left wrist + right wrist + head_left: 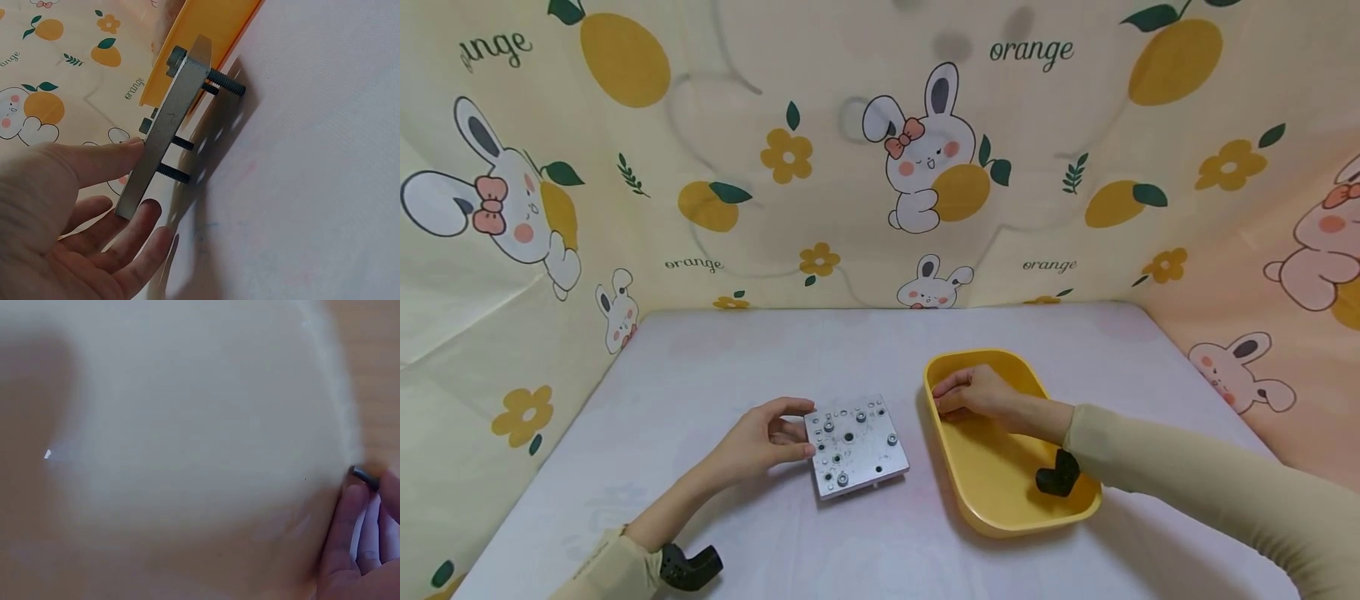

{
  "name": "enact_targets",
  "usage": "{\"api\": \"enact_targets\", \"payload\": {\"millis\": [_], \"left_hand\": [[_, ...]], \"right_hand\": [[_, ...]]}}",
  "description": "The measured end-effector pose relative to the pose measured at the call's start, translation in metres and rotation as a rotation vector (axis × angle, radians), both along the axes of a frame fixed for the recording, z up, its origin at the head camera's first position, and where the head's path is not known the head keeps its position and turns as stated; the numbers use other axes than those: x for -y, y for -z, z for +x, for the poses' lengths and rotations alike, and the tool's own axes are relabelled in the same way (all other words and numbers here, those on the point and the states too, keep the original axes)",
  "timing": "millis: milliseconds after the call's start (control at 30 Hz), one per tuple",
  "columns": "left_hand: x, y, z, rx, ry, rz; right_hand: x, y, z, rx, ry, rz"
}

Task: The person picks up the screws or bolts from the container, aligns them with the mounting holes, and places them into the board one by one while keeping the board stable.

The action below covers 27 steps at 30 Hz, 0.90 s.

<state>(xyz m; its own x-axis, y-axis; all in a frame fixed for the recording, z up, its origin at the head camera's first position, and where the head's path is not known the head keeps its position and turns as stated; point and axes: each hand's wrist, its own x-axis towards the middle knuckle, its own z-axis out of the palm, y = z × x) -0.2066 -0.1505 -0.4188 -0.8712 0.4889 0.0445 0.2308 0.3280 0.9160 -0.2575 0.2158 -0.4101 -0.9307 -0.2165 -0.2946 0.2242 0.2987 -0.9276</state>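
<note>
Left hand: thumb and fingers were clamped on the left edge of a metal plate, thumb to one side, fingertips to the other. Right hand: thumb and forefinger pinched a small dark bolt, a slim stub.

The plate was a squarish, silvery slab, its face scuffed and pierced by round holes, with several socket-headed screws standing proud. Round the right hand ran a smooth, glossy yellow plastic tray, oblong with rounded corners. Beige sleeves were softly creased; a black fitting sat at the left wrist.

From the head, I saw the plate's upper face. Only the left wrist view gave its flat side and the threaded shanks jutting from beneath. The bolt was hidden from the head; the right wrist view alone showed it, against blur.

The plate lay directly against the left fingers, between that hand and the tray, apart from the tray. The bolt was at the right fingertips, near the tray's left wall; contact with the wall I could not tell.

Farther out: white table cloth, then a hanging cloth printed with rabbits and oranges.
</note>
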Motion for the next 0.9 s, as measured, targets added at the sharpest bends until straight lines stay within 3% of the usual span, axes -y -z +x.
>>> {"api": "enact_targets", "payload": {"millis": [233, 467, 700, 900], "left_hand": [[0.001, 0.001, -0.001, -0.001, 0.01, 0.014], [0.002, -0.001, -0.003, -0.008, 0.022, 0.008], [0.002, 0.0, -0.004, 0.002, 0.014, 0.012], [0.002, 0.002, -0.002, 0.019, 0.008, 0.022]], "right_hand": [[-0.007, -0.007, 0.001, -0.05, -0.017, -0.039], [-0.013, -0.031, 0.008, -0.142, -0.004, -0.131], [0.01, -0.061, 0.031, -0.14, -0.066, -0.293], [0.041, -0.071, 0.057, -0.137, -0.027, -0.371]]}}
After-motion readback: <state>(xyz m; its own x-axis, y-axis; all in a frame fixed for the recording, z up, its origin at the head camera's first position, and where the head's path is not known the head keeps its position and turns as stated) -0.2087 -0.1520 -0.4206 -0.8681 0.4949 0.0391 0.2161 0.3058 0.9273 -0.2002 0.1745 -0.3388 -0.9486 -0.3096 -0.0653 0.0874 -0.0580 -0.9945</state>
